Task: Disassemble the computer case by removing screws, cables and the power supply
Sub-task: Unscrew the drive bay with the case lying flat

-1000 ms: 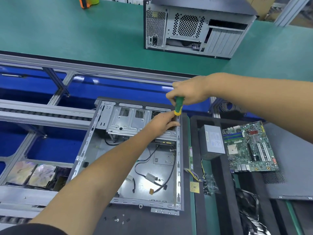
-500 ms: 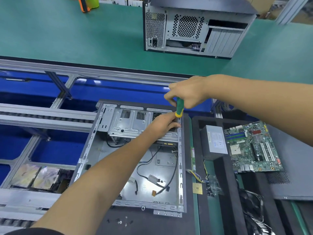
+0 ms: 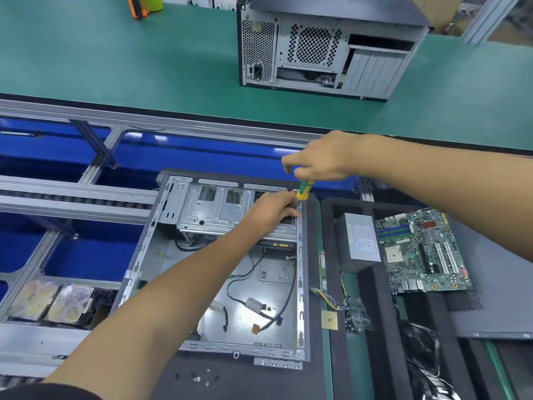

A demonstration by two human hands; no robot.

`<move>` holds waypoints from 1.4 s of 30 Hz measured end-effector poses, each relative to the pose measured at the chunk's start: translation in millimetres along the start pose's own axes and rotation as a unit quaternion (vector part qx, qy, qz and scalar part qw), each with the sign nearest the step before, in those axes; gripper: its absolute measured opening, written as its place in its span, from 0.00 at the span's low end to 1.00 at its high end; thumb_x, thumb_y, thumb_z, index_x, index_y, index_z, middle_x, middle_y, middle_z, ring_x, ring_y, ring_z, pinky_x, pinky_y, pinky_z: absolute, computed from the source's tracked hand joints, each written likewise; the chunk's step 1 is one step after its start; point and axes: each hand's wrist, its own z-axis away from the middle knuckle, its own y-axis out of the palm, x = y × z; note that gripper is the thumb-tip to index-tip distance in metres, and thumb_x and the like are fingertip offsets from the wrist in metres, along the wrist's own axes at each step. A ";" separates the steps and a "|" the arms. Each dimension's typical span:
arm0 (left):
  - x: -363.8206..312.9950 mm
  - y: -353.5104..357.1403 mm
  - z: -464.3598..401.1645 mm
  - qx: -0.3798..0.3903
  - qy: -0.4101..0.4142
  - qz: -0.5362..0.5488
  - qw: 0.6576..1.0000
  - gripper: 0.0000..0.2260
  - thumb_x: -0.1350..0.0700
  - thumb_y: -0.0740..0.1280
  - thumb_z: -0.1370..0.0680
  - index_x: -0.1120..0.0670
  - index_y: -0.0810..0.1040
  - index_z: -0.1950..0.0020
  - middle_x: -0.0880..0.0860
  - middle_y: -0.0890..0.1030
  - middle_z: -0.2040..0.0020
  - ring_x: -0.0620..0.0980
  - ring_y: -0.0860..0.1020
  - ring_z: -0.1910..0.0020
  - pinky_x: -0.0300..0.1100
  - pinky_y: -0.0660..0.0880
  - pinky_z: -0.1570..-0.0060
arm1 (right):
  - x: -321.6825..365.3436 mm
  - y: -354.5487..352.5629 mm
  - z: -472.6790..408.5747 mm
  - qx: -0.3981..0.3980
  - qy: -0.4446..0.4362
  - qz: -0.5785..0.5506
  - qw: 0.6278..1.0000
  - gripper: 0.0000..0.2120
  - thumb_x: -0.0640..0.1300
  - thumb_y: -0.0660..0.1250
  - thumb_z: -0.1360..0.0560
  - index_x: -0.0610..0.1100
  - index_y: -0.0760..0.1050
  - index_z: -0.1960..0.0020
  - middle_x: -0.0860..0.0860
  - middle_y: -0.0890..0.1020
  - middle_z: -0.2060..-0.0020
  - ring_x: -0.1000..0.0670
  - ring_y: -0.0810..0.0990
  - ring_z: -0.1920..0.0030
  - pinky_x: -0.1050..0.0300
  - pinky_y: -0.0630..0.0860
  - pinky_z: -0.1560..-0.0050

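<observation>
At the far left, an orange and yellow-green tool [image 3: 144, 5] sits on the green bench [image 3: 115, 59]. Nearer, shiny discs [image 3: 52, 303] lie under the metal rails [image 3: 72, 194]. Loose screws [image 3: 197, 378] lie on the dark mat just near of the open case [image 3: 230, 284], which lies flat with its side off. Black cables [image 3: 259, 298] trail across its floor, and a drive cage [image 3: 219, 209] fills its far end. The left hand [image 3: 274, 210] reaches across the case and rests at the cage's far right corner, fingers curled against the metal edge; whether it pinches anything cannot be told. Just above and right of it, the right hand [image 3: 320, 160] grips the top of a green and yellow screwdriver [image 3: 304, 190], which points down at that same corner; the tip is hidden behind the left fingers. Far behind stands a second case [image 3: 323, 50], upright. To the right of the open case, a memory stick [image 3: 323, 267] and a chip [image 3: 329, 320] lie on a green strip, then the power supply [image 3: 359, 241] sits in a black tray [image 3: 375, 313], well apart from both hands, with the motherboard [image 3: 421, 252] beside it.
</observation>
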 end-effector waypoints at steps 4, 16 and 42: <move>-2.3 -2.8 1.4 0.007 -0.021 0.108 0.994 0.03 0.66 0.69 0.22 0.62 0.77 0.55 0.52 0.80 0.61 0.37 0.77 0.67 0.28 0.71 0.65 | -2.2 0.6 0.9 -0.012 -0.012 -0.051 0.999 0.22 0.47 0.63 0.25 0.64 0.65 0.35 0.53 0.73 0.55 0.47 0.76 0.60 0.54 0.63 0.67; 16.7 -16.4 -13.6 0.097 0.024 0.015 0.995 0.06 0.62 0.74 0.23 0.58 0.79 0.49 0.49 0.82 0.54 0.39 0.77 0.59 0.32 0.70 0.57 | 1.9 -1.2 -1.1 -0.002 -0.013 -0.055 0.998 0.24 0.46 0.63 0.26 0.62 0.63 0.34 0.55 0.68 0.54 0.44 0.77 0.61 0.52 0.67 0.68; 25.2 -13.7 -10.4 0.042 0.086 -0.021 0.995 0.08 0.53 0.77 0.24 0.54 0.83 0.49 0.48 0.83 0.53 0.44 0.75 0.58 0.34 0.69 0.58 | -5.4 2.1 -6.3 -0.030 0.028 -0.060 0.997 0.05 0.55 0.54 0.20 0.58 0.66 0.47 0.54 0.78 0.60 0.50 0.74 0.62 0.52 0.63 0.66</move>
